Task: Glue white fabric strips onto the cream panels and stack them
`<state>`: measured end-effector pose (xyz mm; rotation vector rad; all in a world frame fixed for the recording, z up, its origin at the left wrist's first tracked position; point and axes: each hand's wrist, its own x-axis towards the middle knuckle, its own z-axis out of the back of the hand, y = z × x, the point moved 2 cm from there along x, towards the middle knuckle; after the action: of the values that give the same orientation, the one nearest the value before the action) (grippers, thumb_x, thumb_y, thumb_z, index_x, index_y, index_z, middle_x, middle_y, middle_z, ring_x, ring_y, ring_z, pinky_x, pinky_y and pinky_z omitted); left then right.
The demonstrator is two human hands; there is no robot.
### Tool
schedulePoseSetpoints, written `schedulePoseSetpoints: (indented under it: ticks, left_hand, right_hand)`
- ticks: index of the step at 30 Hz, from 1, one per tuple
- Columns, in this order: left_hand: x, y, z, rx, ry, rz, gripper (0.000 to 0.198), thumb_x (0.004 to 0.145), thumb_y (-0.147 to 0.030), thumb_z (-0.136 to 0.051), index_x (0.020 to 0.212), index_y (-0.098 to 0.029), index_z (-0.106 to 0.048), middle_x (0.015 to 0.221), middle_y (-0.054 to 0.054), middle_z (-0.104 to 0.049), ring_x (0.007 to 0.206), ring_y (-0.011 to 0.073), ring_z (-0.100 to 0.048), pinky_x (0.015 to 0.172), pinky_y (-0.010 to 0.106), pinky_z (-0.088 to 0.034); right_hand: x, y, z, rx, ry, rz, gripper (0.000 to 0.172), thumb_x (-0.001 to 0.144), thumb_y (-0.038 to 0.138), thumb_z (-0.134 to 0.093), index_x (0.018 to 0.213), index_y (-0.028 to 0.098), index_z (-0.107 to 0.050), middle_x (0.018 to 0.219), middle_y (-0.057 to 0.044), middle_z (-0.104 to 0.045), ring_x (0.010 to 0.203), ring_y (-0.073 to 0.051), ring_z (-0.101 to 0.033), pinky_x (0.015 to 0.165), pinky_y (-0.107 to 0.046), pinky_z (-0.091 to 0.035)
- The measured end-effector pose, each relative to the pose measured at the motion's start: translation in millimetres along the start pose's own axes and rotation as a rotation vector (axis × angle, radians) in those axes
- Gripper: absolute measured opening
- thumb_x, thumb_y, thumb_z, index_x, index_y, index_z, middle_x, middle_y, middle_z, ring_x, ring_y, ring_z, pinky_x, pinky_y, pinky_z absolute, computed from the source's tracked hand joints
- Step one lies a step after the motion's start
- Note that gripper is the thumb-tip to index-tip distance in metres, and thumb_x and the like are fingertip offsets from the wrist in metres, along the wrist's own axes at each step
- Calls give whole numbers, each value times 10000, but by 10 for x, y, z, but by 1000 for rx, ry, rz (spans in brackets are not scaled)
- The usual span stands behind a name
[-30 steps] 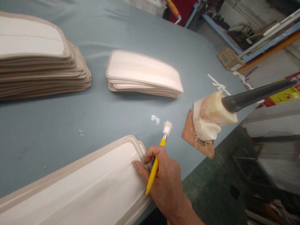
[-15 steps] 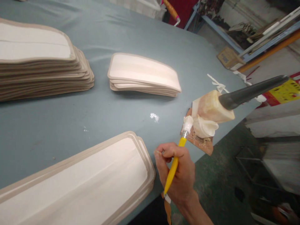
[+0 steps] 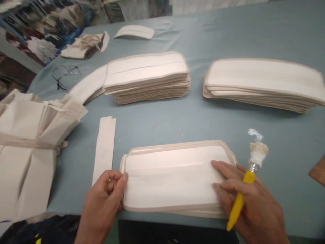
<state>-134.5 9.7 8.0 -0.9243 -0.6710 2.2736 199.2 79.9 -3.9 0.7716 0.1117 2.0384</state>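
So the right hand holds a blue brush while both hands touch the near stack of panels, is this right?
No, the brush is yellow-handled, not blue; the head view shows it. The right hand holds it, and it and the left hand touch the near stack.

Cloth was plain grey-blue; pads were cream with beige edging, no print; brush had a yellow handle and off-white, gunky bristles; strip was pale beige.

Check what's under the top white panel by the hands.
Edges of more panels show beneath the top panel, along its front and right. Their faces and count are covered, partly by the right hand holding the brush.
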Motion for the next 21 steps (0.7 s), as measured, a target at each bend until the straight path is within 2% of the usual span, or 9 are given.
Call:
schedulePoseSetpoints:
  ticks: [3, 6, 8, 11, 13, 16, 18, 21]
  left_hand:
    - [21, -46, -5, 29, -4, 10, 664, 719, -899, -557, 844, -247, -563, 456, -62, -457, 429, 142, -420, 415, 237, -315]
    - [8, -66, 28, 69, -21, -26, 609, 761, -856, -522, 838, -254, -571, 459, -62, -454, 428, 155, -434, 431, 260, -324]
    - [-21, -79, 66, 147, -86, -95, 558, 803, -805, -512, 848, -255, -597, 512, -39, -545, 471, 174, -523, 479, 280, -373]
    - [-106, -117, 107, 285, -266, -285, 452, 880, -701, -518, 882, -266, -640, 684, -10, -689, 604, 202, -650, 574, 317, -426]
    - [-172, -148, 89, 332, -341, -538, 353, 959, -597, -523, 935, -274, -663, 834, -3, -730, 750, 211, -698, 693, 338, -478]
    - [-203, -143, 6, 374, -304, -930, 256, 1039, -460, -514, 1081, -268, -678, 1106, 28, -711, 1034, 221, -686, 958, 348, -488]
    - [-149, -94, -40, 408, -282, -1011, 290, 1053, -449, -504, 1179, -248, -670, 1201, 58, -673, 1121, 248, -651, 1029, 372, -462]
    - [-40, 5, -64, 388, -299, -961, 339, 1051, -474, -500, 1234, -237, -660, 1235, 76, -650, 1154, 285, -630, 1058, 416, -447]
  right_hand:
    - [-19, 5, -29, -47, 5, -2, 252, 1067, 339, -534, 829, 287, -601, 1237, -62, -792, 1141, -258, -753, 1050, -441, -533]
    - [-18, 29, -23, -43, -27, -6, 167, 1057, 307, -568, 893, 275, -576, 1242, -79, -790, 1150, -262, -752, 1032, -445, -556]
    - [-14, 47, -15, -34, -60, 7, 104, 1047, 273, -596, 950, 264, -560, 1246, -91, -789, 1157, -265, -752, 1027, -442, -560]
    - [-6, 66, -8, -26, -71, 18, 94, 1042, 240, -605, 973, 258, -543, 1250, -106, -786, 1168, -268, -751, 1016, -437, -565]
    - [2, 76, -6, -28, -60, 11, 105, 1043, 237, -593, 960, 262, -535, 1255, -107, -784, 1169, -271, -751, 998, -440, -574]
    - [19, 90, -1, -22, -67, 7, 103, 1033, 221, -590, 960, 266, -534, 1247, -104, -787, 1164, -274, -755, 971, -447, -589]
    - [26, 88, -2, -14, -80, 5, 101, 1024, 201, -592, 972, 265, -535, 1243, -102, -789, 1165, -271, -755, 968, -450, -592]
    - [6, 48, -3, -20, -104, -8, 112, 1019, 191, -594, 958, 263, -533, 1247, -106, -788, 1160, -267, -754, 964, -446, -590]
